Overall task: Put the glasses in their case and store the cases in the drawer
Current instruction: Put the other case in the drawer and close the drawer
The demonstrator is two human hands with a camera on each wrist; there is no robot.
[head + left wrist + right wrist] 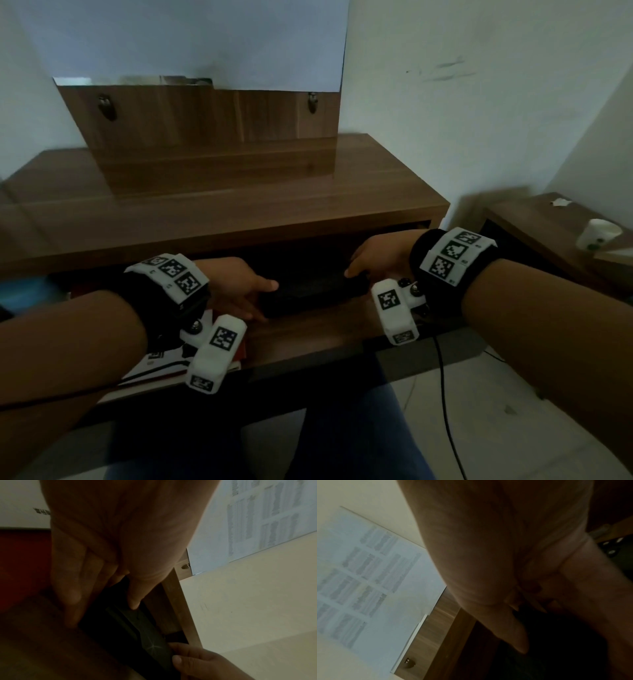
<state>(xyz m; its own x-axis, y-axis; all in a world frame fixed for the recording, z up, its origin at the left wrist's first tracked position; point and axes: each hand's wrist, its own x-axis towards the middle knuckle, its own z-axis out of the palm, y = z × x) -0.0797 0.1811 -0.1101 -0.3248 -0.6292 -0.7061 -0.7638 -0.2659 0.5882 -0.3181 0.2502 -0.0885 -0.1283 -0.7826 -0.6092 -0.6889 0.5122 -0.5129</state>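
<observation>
case (313, 293) long axis left-right, over drawer (308, 329) | left hand (236, 286), right hand (380, 258) grip opposite ends | equally near

- Both forearms are reaching forward, bare, each wrist wearing a black band with white marker blocks.
- The left hand (239, 284) is gripping one end of a dark case (308, 291), thumb lying on top, fingers underneath.
- The right hand (380, 257) is pinching the opposite end, thumb on top.
</observation>
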